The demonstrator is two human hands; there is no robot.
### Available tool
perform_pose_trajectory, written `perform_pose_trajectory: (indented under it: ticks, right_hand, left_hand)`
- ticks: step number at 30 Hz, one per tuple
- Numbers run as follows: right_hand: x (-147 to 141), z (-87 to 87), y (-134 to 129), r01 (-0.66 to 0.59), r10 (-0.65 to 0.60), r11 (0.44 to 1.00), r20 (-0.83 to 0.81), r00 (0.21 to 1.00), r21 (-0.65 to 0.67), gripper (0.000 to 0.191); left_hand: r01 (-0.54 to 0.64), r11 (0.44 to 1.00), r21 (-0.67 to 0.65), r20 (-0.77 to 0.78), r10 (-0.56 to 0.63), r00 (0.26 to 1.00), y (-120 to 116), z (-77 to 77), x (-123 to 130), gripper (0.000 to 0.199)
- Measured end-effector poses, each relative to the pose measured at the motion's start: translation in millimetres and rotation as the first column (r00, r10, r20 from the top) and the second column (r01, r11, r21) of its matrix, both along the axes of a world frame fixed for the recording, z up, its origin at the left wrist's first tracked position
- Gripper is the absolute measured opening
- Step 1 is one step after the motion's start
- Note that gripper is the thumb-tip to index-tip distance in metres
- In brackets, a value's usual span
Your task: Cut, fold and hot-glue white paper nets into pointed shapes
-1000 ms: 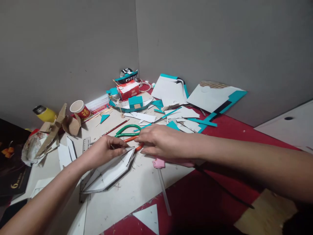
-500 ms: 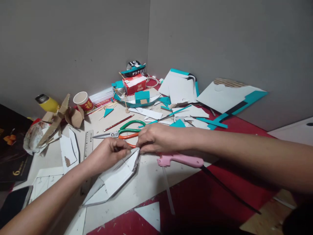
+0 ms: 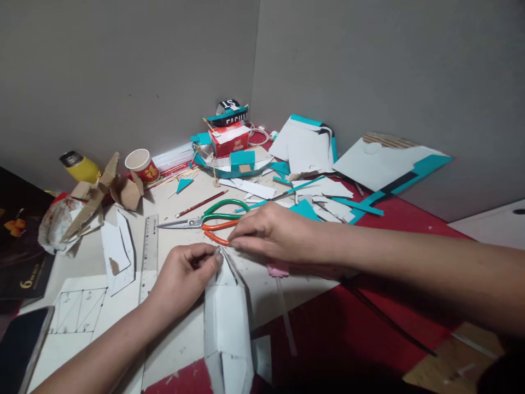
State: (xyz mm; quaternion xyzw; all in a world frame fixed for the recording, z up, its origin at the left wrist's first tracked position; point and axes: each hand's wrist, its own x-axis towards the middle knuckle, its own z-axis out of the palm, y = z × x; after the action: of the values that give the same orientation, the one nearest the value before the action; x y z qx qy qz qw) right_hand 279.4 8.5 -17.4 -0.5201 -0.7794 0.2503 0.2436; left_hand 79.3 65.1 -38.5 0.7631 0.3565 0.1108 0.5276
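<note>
A folded white cardboard hull [image 3: 227, 317] points toward me, its narrow far tip pinched between the thumb and fingers of my left hand [image 3: 191, 273]. My right hand [image 3: 264, 230] is just beyond the tip, its thumb and fingers pressed together; whatever they hold is too small to make out. Green and orange scissors [image 3: 200, 221] lie past my hands, partly behind the right one. Under my right forearm shows the front of a pink glue gun [image 3: 278, 270] with a clear glue stick [image 3: 286, 317].
At the left are a ruler [image 3: 149, 254], a drawn sheet [image 3: 77, 309], a phone [image 3: 24, 350] and brown cardboard pieces [image 3: 94, 202]. A paper cup [image 3: 141, 166], a teal model boat [image 3: 233, 167] and white and teal scraps [image 3: 324, 189] stand or lie further back.
The white hull has swung round from a slant to point nearly straight at me. My right hand has come slightly away from its tip, while my left hand still pinches it.
</note>
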Motion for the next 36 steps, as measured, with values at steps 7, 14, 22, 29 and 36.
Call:
perform_pose_trajectory:
  ticks: [7, 14, 22, 29, 36]
  right_hand:
    - [-30, -11.2, -15, 0.161, -0.168, 0.985, 0.145, 0.975, 0.056, 0.026]
    - [-43, -24.1, -13, 0.223, -0.243, 0.967, 0.186, 0.952, 0.123, 0.024]
    - [-45, -32.0, -11, 0.258, -0.275, 0.949, 0.075, 0.959, 0.183, 0.025]
    - [-47, -28.2, -11, 0.241, -0.251, 0.959, 0.051, 0.967, 0.147, 0.024]
    - [-51, -28.8, -10, 0.15, -0.201, 0.969, 0.276, 0.94, 0.195, 0.019]
  left_hand:
    - [-0.097, 0.921, 0.377, 0.088, 0.069, 0.994, -13, -5.1, -5, 0.02]
    - [-0.053, 0.859, 0.509, 0.075, 0.017, 0.997, -14, -9.1, -10, 0.02]
    - [-0.058, 0.822, 0.567, 0.068, 0.023, 0.997, -15, -12.4, -9, 0.018]
    - [-0.051, 0.786, 0.616, 0.093, -0.008, 0.996, -15, -12.5, -9, 0.018]
    - [-0.068, 0.831, 0.552, 0.155, -0.022, 0.988, -15, -18.3, -7, 0.019]
